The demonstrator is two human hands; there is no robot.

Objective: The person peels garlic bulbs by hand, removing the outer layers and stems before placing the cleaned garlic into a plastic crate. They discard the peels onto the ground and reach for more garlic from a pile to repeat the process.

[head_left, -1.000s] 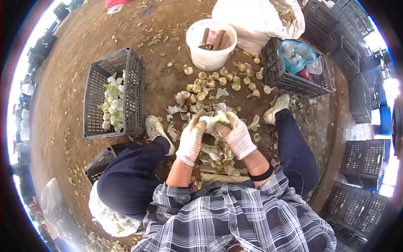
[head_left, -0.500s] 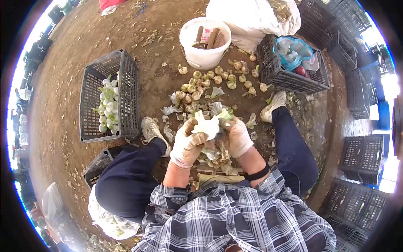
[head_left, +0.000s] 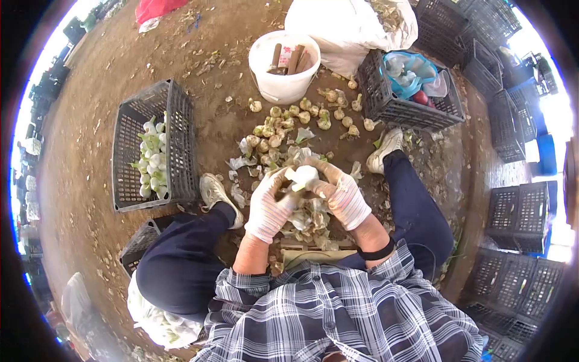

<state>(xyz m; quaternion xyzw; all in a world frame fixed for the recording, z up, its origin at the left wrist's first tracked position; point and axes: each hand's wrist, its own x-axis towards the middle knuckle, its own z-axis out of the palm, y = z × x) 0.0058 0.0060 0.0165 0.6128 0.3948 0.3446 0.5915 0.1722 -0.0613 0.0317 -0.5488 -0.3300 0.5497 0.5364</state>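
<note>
A clean white garlic bulb (head_left: 304, 175) is held up between my two gloved hands, above a heap of torn skins (head_left: 310, 222). My left hand (head_left: 269, 204) curls its fingers against the bulb's left side. From the right, the fingers and thumb of my right hand (head_left: 344, 196) close round it. Just beyond the hands, unpeeled garlic bulbs (head_left: 275, 128) with short stalks lie loose on the dirt floor. White bulbs with green stalks (head_left: 154, 158) fill part of a black crate (head_left: 181, 145) on the left.
A white bucket (head_left: 280, 87) holding wooden-handled tools stands ahead. Behind it sits a large white sack (head_left: 338, 36). A black crate (head_left: 410, 117) with a blue bag (head_left: 410, 72) is at front right. More crates (head_left: 518, 217) line the right side. My shoes flank the bulbs.
Loose white and green skin has gone from between my hands, and a smooth white bulb now shows there. My right fingers have shifted round it. The view has turned slightly.
</note>
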